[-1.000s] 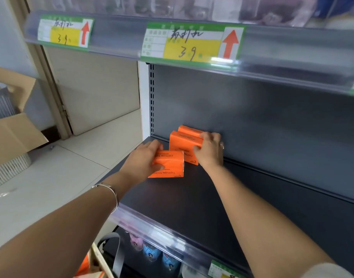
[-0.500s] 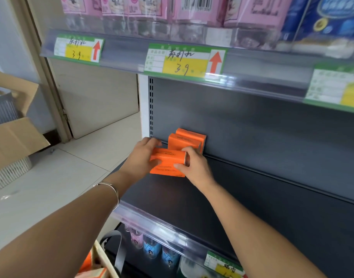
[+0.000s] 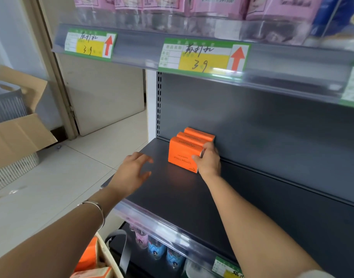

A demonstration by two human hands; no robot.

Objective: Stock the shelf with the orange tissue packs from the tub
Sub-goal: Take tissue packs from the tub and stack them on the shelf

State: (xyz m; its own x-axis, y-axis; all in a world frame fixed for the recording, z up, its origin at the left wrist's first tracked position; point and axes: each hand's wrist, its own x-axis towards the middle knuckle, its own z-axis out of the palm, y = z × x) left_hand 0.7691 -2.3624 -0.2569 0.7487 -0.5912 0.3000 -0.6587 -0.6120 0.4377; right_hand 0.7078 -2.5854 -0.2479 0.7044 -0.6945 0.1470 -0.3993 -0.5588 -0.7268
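Observation:
Three orange tissue packs stand upright in a row at the back left of the dark shelf (image 3: 172, 197). The front pack (image 3: 181, 154) faces me, with two more packs (image 3: 199, 135) behind it against the back panel. My right hand (image 3: 208, 161) grips the front pack's right end, thumb on its face. Left of the packs, my left hand (image 3: 133, 172) hovers over the shelf with fingers spread, touching nothing. More orange packs (image 3: 90, 255) lie in the tub (image 3: 107, 255) at the bottom left.
Pink packages (image 3: 162, 5) and a blue pack (image 3: 340, 19) fill the shelf above, with price labels (image 3: 204, 56) on its rail. Small bottles (image 3: 158, 247) stand on the shelf below. A cardboard box (image 3: 17, 125) over a white basket sits on the floor at left.
The pack that lay flat between both hands now stands upright as the front of the row. My left hand let go and drew back left; my right hand stays on the pack.

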